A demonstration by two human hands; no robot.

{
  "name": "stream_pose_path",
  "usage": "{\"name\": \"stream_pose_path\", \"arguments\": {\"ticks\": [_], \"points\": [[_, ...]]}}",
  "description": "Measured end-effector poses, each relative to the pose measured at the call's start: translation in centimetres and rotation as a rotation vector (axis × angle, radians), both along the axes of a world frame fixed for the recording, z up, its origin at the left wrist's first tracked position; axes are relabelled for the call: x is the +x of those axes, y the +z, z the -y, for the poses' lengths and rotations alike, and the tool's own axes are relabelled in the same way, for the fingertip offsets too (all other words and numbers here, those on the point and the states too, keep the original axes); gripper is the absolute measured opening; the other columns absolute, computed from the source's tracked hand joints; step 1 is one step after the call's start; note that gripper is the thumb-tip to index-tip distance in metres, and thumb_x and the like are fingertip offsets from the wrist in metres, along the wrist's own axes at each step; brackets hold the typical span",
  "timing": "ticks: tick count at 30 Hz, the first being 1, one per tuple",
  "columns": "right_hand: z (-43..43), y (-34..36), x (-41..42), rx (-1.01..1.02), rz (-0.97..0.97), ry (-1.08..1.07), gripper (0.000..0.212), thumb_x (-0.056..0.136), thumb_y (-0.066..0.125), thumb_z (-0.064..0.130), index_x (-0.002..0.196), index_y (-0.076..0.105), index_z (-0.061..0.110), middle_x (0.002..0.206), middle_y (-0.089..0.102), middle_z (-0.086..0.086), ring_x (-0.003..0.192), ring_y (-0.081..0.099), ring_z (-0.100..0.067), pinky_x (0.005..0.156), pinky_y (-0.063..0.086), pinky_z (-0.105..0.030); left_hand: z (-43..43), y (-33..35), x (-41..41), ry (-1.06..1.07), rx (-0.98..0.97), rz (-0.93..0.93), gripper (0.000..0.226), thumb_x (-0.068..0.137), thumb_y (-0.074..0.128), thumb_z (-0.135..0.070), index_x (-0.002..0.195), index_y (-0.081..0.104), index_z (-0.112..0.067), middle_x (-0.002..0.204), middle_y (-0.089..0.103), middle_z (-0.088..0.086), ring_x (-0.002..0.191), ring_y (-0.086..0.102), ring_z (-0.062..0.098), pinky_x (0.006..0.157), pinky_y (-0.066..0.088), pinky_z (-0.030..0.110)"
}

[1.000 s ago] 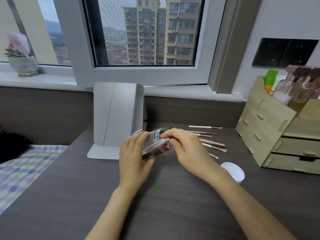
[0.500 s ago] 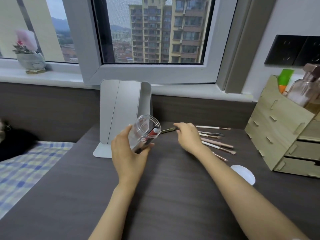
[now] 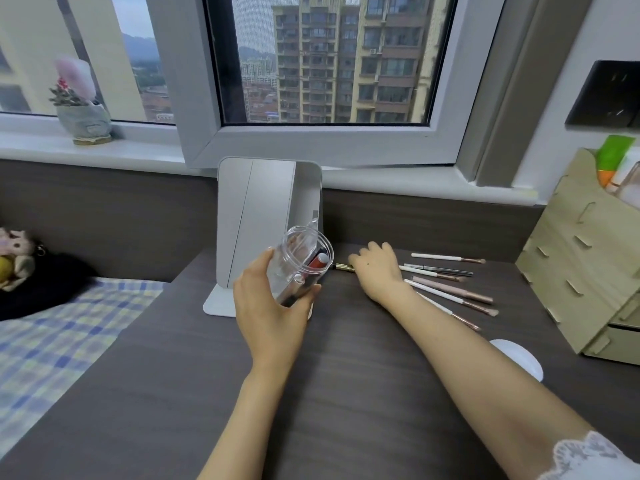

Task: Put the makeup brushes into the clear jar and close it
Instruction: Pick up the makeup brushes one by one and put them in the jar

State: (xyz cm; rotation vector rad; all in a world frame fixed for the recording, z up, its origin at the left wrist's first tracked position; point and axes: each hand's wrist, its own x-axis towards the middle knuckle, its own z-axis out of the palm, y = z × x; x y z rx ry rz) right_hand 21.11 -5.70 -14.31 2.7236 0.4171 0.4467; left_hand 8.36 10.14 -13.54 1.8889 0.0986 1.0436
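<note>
Gripping clear ribbed jar (image 3: 300, 263), left hand (image 3: 273, 306).

Both my forearms are bare from wrist to elbow. My left hand (image 3: 273, 306) and right hand (image 3: 375, 268) wear no rings, watch or gloves. At my right upper arm sits a white lace-edged sleeve (image 3: 588, 457) with a scalloped hem.

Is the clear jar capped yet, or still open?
Open. The clear jar, tilted in the left hand, shows a bare rim; the white lid lies apart on the desk.
</note>
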Motion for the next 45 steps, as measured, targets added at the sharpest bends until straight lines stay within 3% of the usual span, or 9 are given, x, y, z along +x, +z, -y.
{"name": "stream_pose_path", "arguments": {"ticks": [9, 16, 20, 25, 29, 34, 39, 41, 45], "points": [[3.4, 8.6, -7.9, 0.712, 0.164, 0.173, 0.023, 0.086, 0.060, 0.019, 0.108, 0.068, 0.020, 0.090, 0.070, -0.008, 0.090, 0.055, -0.034, 0.081, 0.043, -0.041, 0.4, -0.1, -0.1, -0.023, 0.089, 0.029, 0.074, 0.053, 0.090, -0.018, 0.118, 0.055, -0.012, 0.110, 0.061, 0.002, 0.102, 0.051, 0.025, 0.081, 0.029, 0.017], [4.0, 14.5, -14.4, 0.311, 0.296, 0.402, 0.020, 0.071, 0.069, 0.017, 0.086, 0.076, 0.027, 0.069, 0.063, -0.003, 0.071, 0.055, -0.031, 0.067, 0.033, -0.038, 1.3, -0.4, -0.6, -0.069, 0.250, 0.077, 0.083, 0.050, 0.090, -0.015, 0.120, 0.046, -0.021, 0.112, 0.061, 0.006, 0.101, 0.046, 0.017, 0.084, 0.036, 0.028], [1.3, 13.0, -15.1, 0.248, 0.112, 0.415, 0.022, 0.070, 0.071, 0.018, 0.091, 0.067, 0.021, 0.080, 0.066, -0.003, 0.079, 0.057, -0.031, 0.071, 0.039, -0.038, 1.7, -0.7, -0.9, -0.144, 0.368, 0.100, 0.081, 0.049, 0.089, -0.011, 0.120, 0.050, -0.015, 0.116, 0.061, 0.010, 0.104, 0.045, 0.016, 0.086, 0.033, 0.023], [0.3, 11.1, -15.3, 0.690, -0.073, 0.296, 0.025, 0.075, 0.067, 0.019, 0.082, 0.044, 0.018, 0.078, 0.057, 0.002, 0.073, 0.051, -0.024, 0.066, 0.041, -0.036, 2.1, -0.9, -1.2, -0.203, 0.392, 0.104, 0.079, 0.052, 0.087, -0.011, 0.121, 0.048, -0.016, 0.117, 0.060, 0.005, 0.107, 0.046, 0.017, 0.087, 0.039, 0.030], [0.3, 9.9, -15.7, 0.920, -0.061, 0.263, 0.024, 0.074, 0.071, 0.016, 0.078, 0.047, 0.016, 0.073, 0.058, 0.001, 0.065, 0.051, -0.018, 0.060, 0.042, -0.030, 2.0, -0.8, -1.2, -0.201, 0.344, 0.095, 0.082, 0.051, 0.088, -0.010, 0.122, 0.047, -0.018, 0.117, 0.060, 0.009, 0.105, 0.045, 0.016, 0.088, 0.031, 0.019], [0.8, 9.0, -16.2, 1.029, -0.125, 0.355, 0.011, 0.083, 0.066, 0.019, 0.093, 0.061, 0.017, 0.085, 0.072, 0.000, 0.078, 0.065, -0.015, 0.075, 0.054, -0.032, 2.0, -0.6, -1.2, -0.189, 0.367, 0.107, 0.084, 0.051, 0.088, -0.010, 0.122, 0.044, -0.019, 0.117, 0.061, 0.011, 0.103, 0.045, 0.016, 0.086, 0.031, 0.019], [3.9, 7.4, -15.6, 1.302, 0.111, 0.240, 0.014, 0.092, 0.053, 0.013, 0.088, 0.067, 0.013, 0.077, 0.073, -0.001, 0.078, 0.068, -0.016, 0.072, 0.051, -0.032, 1.8, -0.4, -1.2, -0.162, 0.322, 0.121, 0.084, 0.049, 0.089, -0.006, 0.120, 0.045, -0.020, 0.115, 0.061, 0.009, 0.103, 0.044, 0.015, 0.088, 0.028, 0.015], [6.8, 5.7, -14.2, 1.059, 0.182, -0.048, 0.019, 0.091, 0.051, 0.014, 0.088, 0.069, 0.010, 0.081, 0.074, -0.006, 0.085, 0.066, -0.025, 0.073, 0.047, -0.035, 1.7, -0.4, -1.1, -0.145, 0.299, 0.122, 0.083, 0.050, 0.088, -0.005, 0.119, 0.046, -0.019, 0.113, 0.061, 0.007, 0.103, 0.044, 0.016, 0.088, 0.027, 0.015], [10.8, 1.7, -12.6, 0.395, -0.117, -0.461, 0.028, 0.092, 0.049, 0.031, 0.104, 0.067, 0.013, 0.114, 0.064, -0.010, 0.108, 0.053, -0.031, 0.089, 0.041, -0.035, 1.6, -0.4, -1.0, -0.133, 0.280, 0.103, 0.078, 0.051, 0.089, -0.010, 0.119, 0.051, -0.013, 0.113, 0.061, 0.007, 0.102, 0.044, 0.017, 0.088, 0.025, 0.014]]}}
